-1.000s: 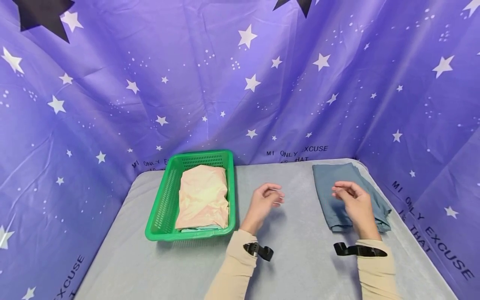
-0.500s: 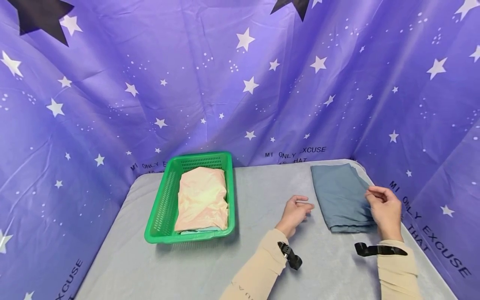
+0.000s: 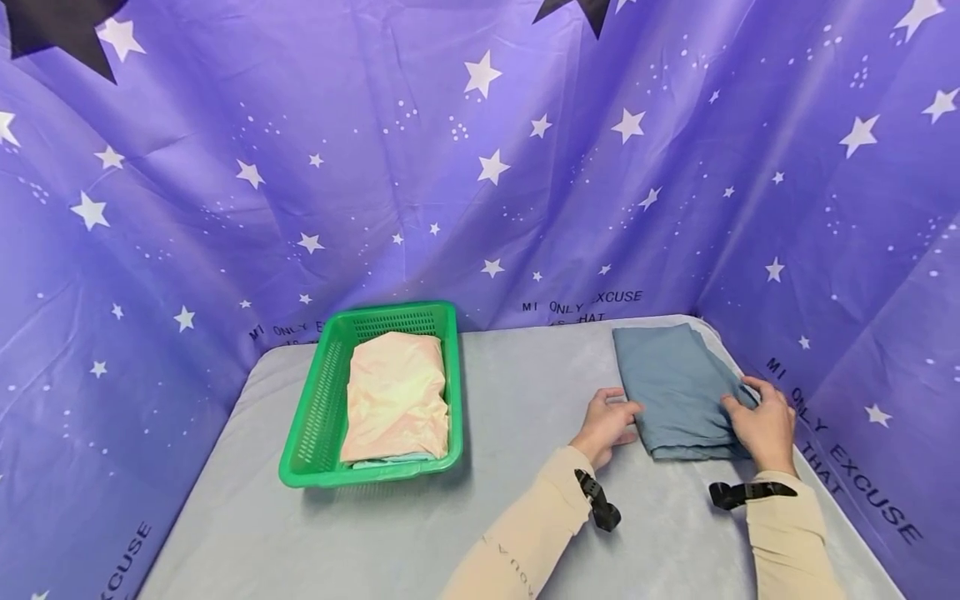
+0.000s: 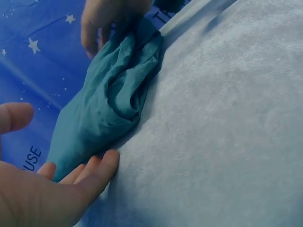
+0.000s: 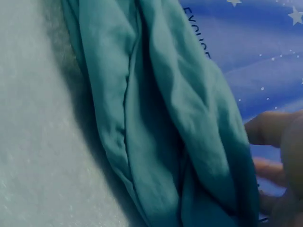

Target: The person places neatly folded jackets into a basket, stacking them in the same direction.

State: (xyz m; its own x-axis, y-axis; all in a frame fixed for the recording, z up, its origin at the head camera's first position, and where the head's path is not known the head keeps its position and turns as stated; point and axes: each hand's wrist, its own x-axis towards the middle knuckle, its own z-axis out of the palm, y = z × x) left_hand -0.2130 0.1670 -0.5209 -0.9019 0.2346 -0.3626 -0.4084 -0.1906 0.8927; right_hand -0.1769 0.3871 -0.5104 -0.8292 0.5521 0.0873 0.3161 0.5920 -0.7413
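Note:
A folded blue-grey cloth lies at the right of the table, its layered near edge loosely rumpled. At its left edge is my left hand; in the left wrist view its fingers reach fairly straight to the cloth's lower side, the thumb standing apart. My right hand is at the opposite edge, thumb over the cloth and fingers spread along its far side. In the right wrist view the hanging folds of the cloth partly hide that hand's fingers.
Left of centre stands a green plastic basket holding a folded pale pink cloth over a light teal one. The table has a grey cover. A purple star-patterned curtain encloses its back and sides.
Both hands have moved right; the left has reached the blue-grey cloth's left edge, and the right passed over the cloth and came down at its right edge. The cloth keeps its place.

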